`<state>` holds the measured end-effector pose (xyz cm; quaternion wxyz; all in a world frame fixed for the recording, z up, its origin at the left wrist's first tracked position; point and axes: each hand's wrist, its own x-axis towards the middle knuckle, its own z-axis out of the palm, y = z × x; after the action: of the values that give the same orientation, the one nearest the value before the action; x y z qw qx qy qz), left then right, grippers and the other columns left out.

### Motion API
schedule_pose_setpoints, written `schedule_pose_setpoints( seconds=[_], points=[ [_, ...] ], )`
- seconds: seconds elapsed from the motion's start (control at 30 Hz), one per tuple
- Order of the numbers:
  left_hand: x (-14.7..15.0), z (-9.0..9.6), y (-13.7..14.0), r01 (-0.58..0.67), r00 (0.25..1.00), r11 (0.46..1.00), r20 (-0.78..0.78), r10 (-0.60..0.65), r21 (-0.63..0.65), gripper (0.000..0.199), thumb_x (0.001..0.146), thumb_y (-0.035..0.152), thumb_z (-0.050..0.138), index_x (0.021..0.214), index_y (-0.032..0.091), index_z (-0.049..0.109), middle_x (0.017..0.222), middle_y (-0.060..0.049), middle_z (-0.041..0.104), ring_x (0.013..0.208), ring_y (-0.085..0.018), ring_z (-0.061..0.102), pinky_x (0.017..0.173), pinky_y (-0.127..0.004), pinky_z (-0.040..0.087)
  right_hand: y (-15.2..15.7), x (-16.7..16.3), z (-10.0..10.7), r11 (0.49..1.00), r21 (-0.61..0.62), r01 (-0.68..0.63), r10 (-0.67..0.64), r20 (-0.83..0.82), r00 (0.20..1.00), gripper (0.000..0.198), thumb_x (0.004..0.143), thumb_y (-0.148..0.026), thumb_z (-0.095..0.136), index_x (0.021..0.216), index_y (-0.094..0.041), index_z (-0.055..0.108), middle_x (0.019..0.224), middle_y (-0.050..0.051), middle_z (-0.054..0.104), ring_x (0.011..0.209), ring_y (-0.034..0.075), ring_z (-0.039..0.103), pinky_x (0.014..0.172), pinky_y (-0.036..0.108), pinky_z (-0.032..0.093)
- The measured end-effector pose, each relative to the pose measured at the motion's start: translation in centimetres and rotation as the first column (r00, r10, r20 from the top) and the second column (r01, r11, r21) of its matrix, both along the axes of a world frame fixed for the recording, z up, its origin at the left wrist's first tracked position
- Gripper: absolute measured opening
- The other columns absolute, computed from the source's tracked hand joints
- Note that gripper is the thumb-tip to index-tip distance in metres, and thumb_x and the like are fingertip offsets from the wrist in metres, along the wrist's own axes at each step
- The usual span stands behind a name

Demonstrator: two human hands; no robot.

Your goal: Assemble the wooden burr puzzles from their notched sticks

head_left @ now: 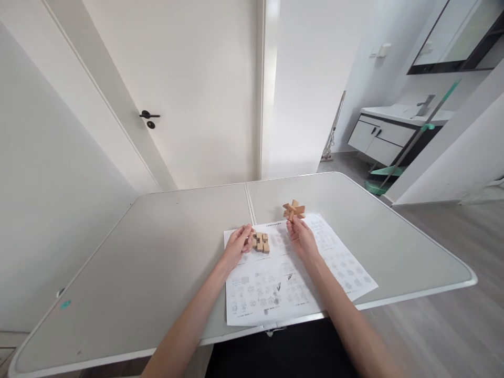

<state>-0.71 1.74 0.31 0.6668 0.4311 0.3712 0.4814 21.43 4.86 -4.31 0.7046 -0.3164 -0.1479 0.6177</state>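
Observation:
A light wooden interlocking block puzzle (260,242) sits low over the paper, gripped at its left side by the closed fingers of my left hand (238,243). My right hand (303,239) pinches a star-shaped wooden burr puzzle (294,209) from below, its crossed bars sticking out above the fingertips. Beneath both hands lies a white instruction sheet (255,312) printed with small diagrams and text. Whether the block puzzle touches the sheet I cannot tell.
The grey folding table (157,262) has a pale rim and a centre seam. A teal spot (65,304) marks its left end. Behind it stands a white door (205,94) with a black handle. To the right are a washbasin cabinet (380,134) and a green dustpan (376,188).

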Motion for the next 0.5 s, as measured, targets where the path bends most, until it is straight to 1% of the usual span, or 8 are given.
schedule_pose_setpoints(
  seconds=[0.13,0.2,0.37,0.5],
  points=[
    [-0.1,-0.4,0.3,-0.052,0.999,0.999,0.011,0.052,-0.001,0.038,0.085,0.052,0.074,0.082,0.017,0.059,0.06,0.008,0.044,0.043,-0.002,0.028,0.043,-0.02,0.022,0.8,2.3,-1.2,0.992,-0.034,0.122,-0.123,-0.016,0.992,0.015,0.084,-0.022,0.08,0.092,-0.02,0.068,0.086,-0.001,0.075,0.065,0.006,0.068,0.059,0.009,0.061],
    [-0.1,-0.5,0.4,-0.074,0.997,0.997,0.018,0.074,-0.004,0.038,0.084,0.052,0.075,0.08,0.018,0.058,0.06,0.009,0.044,0.043,-0.003,0.028,0.043,-0.02,0.022,1.0,3.1,-1.6,0.986,-0.041,0.163,-0.164,-0.021,0.986,0.014,0.086,-0.023,0.079,0.094,-0.021,0.067,0.083,-0.003,0.073,0.064,0.006,0.067,0.057,0.009,0.061],
    [-0.2,-0.6,0.6,-0.103,0.994,0.995,0.027,0.103,-0.017,0.039,0.082,0.05,0.077,0.077,0.018,0.055,0.059,0.009,0.042,0.042,-0.003,0.027,0.043,-0.02,0.024,1.5,4.3,-2.4,0.975,-0.059,0.216,-0.218,-0.021,0.976,0.008,0.09,-0.024,0.074,0.094,-0.022,0.067,0.081,-0.002,0.071,0.062,0.005,0.065,0.057,0.008,0.06],
    [-0.1,-0.8,0.6,-0.109,0.994,0.994,0.03,0.109,-0.03,0.039,0.08,0.05,0.078,0.077,0.018,0.055,0.059,0.01,0.042,0.042,-0.003,0.027,0.043,-0.02,0.024,1.7,4.9,-2.7,0.969,-0.069,0.236,-0.237,-0.005,0.972,0.013,0.088,-0.027,0.076,0.096,-0.023,0.066,0.08,-0.002,0.07,0.062,0.006,0.064,0.055,0.01,0.061]
  ],
)
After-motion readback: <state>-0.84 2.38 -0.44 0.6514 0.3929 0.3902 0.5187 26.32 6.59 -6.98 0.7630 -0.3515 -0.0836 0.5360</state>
